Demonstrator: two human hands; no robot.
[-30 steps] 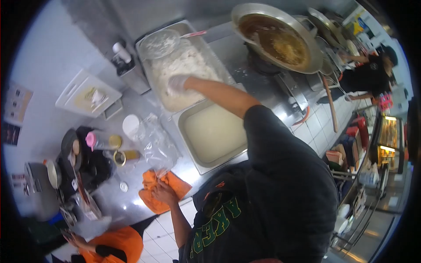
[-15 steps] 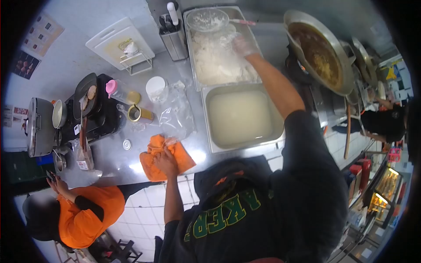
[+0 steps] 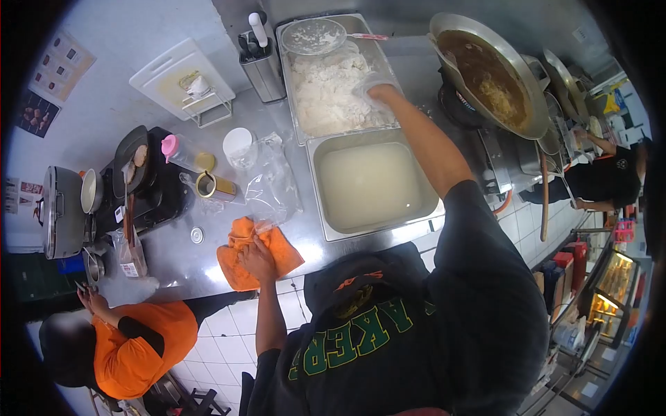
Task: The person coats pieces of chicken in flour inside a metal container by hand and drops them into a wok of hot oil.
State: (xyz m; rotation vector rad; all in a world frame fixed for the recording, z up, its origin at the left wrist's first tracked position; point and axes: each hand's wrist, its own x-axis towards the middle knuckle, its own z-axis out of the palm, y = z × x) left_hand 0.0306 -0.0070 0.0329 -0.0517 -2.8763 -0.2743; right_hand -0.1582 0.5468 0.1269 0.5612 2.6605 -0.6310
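Note:
My left hand [image 3: 257, 260] rests on an orange cloth [image 3: 283, 251] near the counter's front edge, its fingers loosely spread on the fabric. In a clear plastic glove, my right hand [image 3: 379, 91] reaches into the right side of a metal tray [image 3: 300, 132] of white flour [image 3: 329, 90]. Its fingers are partly sunk in flour and blurred, so their grip is unclear. A sieve [image 3: 313, 35] with a pink-and-white handle lies across the tray's far end. Nearer me, under my right forearm, a second metal pan [image 3: 320, 225] holds pale, milky liquid [image 3: 371, 184].
A large wok of oil [image 3: 489, 80] stands on a burner at right, its wooden handle [image 3: 544, 201] jutting toward me. Left are a plastic bag [image 3: 272, 187], gold can [image 3: 216, 186], knife block [image 3: 263, 69] and frying pan [image 3: 132, 156]. A person in orange [image 3: 149, 340] stands left; another person [image 3: 610, 177] is far right.
My right hand has sunk lower into the flour, toward the tray's near right side. My left hand stays on the cloth. The whole view has shifted slightly.

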